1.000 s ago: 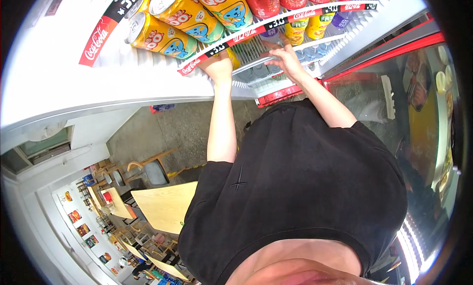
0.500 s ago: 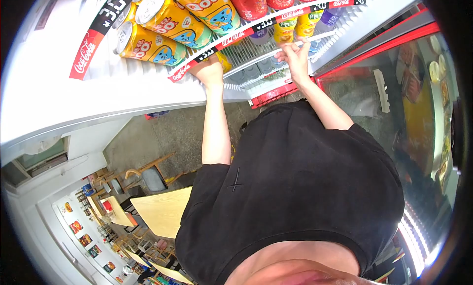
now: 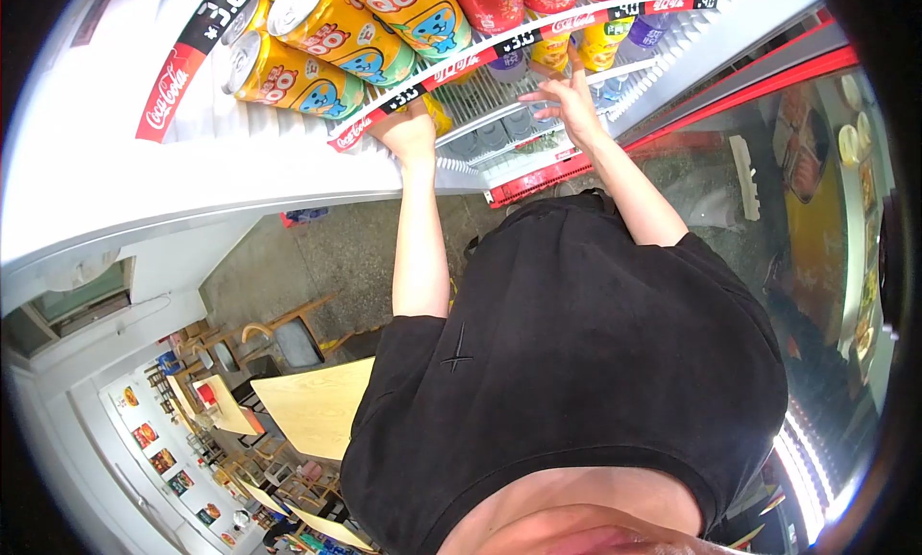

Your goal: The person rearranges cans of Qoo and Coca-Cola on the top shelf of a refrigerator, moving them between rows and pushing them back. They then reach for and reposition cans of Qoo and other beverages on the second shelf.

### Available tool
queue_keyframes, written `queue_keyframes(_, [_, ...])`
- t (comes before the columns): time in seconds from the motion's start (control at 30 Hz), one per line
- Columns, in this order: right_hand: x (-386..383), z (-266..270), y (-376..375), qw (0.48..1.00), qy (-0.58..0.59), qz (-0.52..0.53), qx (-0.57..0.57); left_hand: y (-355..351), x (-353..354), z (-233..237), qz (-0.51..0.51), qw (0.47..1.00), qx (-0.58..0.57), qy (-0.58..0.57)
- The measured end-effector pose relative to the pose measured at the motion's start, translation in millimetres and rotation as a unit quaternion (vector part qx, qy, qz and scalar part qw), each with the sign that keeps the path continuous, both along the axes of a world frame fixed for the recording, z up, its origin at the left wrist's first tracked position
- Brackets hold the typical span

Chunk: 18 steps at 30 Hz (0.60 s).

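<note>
My left hand point(image 3: 407, 132) reaches in beneath the shelf's red price strip point(image 3: 444, 73), its fingers hidden behind the strip. A yellow package point(image 3: 438, 116) shows right beside it, only partly in view. My right hand point(image 3: 570, 106) is open below the strip, fingers spread. Its raised fingertips are close to a yellow bottle point(image 3: 550, 54), and its other fingers stretch left over the wire shelf point(image 3: 490, 102). Another yellow bottle point(image 3: 603, 48) and a purple-labelled bottle point(image 3: 646, 29) stand just right of that hand.
Orange Qoo cans point(image 3: 296, 83) and red cans point(image 3: 488, 6) fill the upper shelf. The cooler's white side wall point(image 3: 221, 185) runs along the left, and its red-framed glass door point(image 3: 711, 108) is on the right. A wooden table point(image 3: 317, 406) and chairs point(image 3: 300, 346) stand behind.
My right hand has shifted slightly left, and its fingers have spread apart, with the raised ones closer to the yellow bottle. My left hand remains almost in place under the strip.
</note>
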State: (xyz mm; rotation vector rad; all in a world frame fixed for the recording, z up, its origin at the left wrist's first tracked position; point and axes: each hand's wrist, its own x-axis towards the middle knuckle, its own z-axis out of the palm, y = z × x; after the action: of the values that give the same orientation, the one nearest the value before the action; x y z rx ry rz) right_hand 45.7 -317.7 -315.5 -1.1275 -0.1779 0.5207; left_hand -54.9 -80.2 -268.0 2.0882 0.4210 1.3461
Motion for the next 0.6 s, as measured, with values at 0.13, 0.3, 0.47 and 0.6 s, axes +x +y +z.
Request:
queue_keyframes(0.13, [21, 1, 8, 1.000, 0.003, 0.011, -0.008, 0, 0, 1, 0.015, 1.000, 0.018, 0.007])
queue_keyframes(0.3, [32, 4, 14, 1.000, 0.017, 0.004, 0.003, 3, -1, -2, 0.000, 0.999, 0.010, 0.034])
queue_keyframes(0.47, [20, -9, -1, 0.996, -0.021, -0.017, -0.079, -1, 1, 0, -0.004, 1.000, -0.003, -0.008])
queue_keyframes(0.6, [10, -11, -18, 0.984, -0.045, -0.090, -0.146, -1, 2, -4, -0.003, 1.000, -0.024, -0.012])
